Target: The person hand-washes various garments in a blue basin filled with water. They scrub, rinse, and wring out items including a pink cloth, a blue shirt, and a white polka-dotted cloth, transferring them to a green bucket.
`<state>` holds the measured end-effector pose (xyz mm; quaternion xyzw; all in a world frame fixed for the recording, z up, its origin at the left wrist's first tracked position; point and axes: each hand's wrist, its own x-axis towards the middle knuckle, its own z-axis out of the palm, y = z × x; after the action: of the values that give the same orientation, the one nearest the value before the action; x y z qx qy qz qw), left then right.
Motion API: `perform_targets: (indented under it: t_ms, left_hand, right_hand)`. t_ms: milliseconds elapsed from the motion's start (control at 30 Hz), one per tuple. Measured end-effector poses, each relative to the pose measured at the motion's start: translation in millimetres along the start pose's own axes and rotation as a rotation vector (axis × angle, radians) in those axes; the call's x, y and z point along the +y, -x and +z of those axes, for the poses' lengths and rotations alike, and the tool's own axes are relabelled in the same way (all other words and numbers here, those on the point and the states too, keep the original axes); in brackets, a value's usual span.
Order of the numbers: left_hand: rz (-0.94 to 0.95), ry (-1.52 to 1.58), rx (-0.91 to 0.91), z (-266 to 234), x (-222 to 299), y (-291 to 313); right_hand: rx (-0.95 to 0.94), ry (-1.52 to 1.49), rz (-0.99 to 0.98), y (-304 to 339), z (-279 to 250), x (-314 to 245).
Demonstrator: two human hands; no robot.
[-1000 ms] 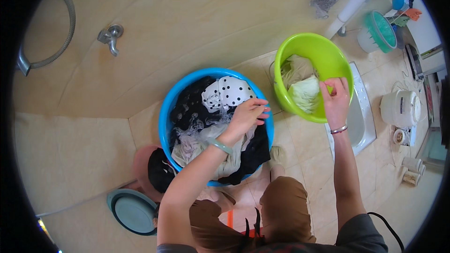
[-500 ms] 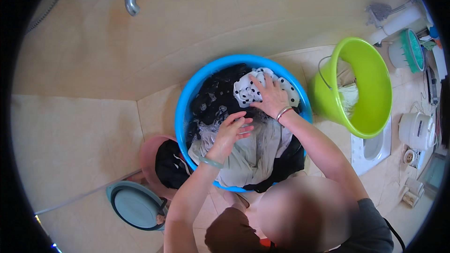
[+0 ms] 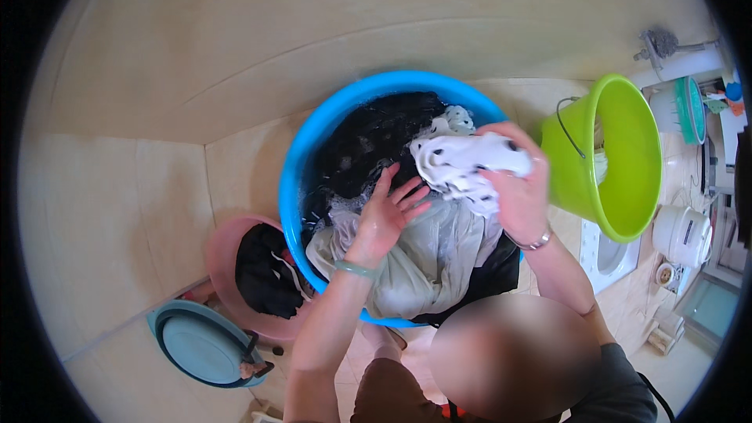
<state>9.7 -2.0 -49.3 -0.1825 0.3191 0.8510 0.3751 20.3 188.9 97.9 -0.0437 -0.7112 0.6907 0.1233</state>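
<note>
A large blue tub (image 3: 291, 196) holds wet laundry and sudsy water. My right hand (image 3: 521, 184), with a bracelet at the wrist, grips a white cloth with black dots (image 3: 462, 160) and lifts it above the tub's right side. Part of that cloth trails toward the far rim. Over the middle of the tub is my left hand (image 3: 388, 215), palm turned up, fingers apart, holding nothing; a pale green bangle (image 3: 356, 269) rings its wrist. Dark clothes (image 3: 368, 145) lie in the far left of the tub. Light grey fabric (image 3: 427, 262) is heaped in the near part.
To the right stands a lime-green bucket (image 3: 642, 164) with pale cloth inside. A pink basin (image 3: 223, 258) with black clothing and a grey-blue basin (image 3: 200, 345) are at the lower left. A white squat toilet (image 3: 607, 254) and a white container (image 3: 683, 233) lie farther right.
My right hand has closed on the dotted cloth and raised it, moving right. My left hand has turned its palm up and stays near the same spot. The view has shifted slightly.
</note>
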Motion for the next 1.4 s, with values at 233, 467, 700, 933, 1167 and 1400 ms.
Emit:
perform_targets:
  t_ms: [233,467,700,933,1167,1400]
  left_hand:
    - [-0.058,0.326,-0.139,39.7,15.6,4.2]
    - [0.028,0.343,0.141,-28.0,5.4,11.7]
    - [0.359,-0.194,0.279,-16.2,17.9,52.9]
    - [0.435,-0.675,0.305,-55.8,3.3,13.1]
    - [0.343,-0.435,0.374,-64.3,-10.2,-13.4]
    - [0.332,-0.359,0.311,-72.8,-19.0,-27.1]
  right_hand:
    - [-0.032,-0.625,-0.002,5.6,9.3,-53.8]
    - [-0.470,-0.195,-0.078,-19.4,-8.4,-20.3]
    - [-0.516,0.649,-0.131,4.8,-5.3,72.1]
    - [-0.607,1.193,-0.215,32.4,52.0,137.7]
    - [-0.735,1.329,-0.007,19.6,76.2,188.6]
    - [-0.723,1.312,0.081,-2.7,84.7,216.7]
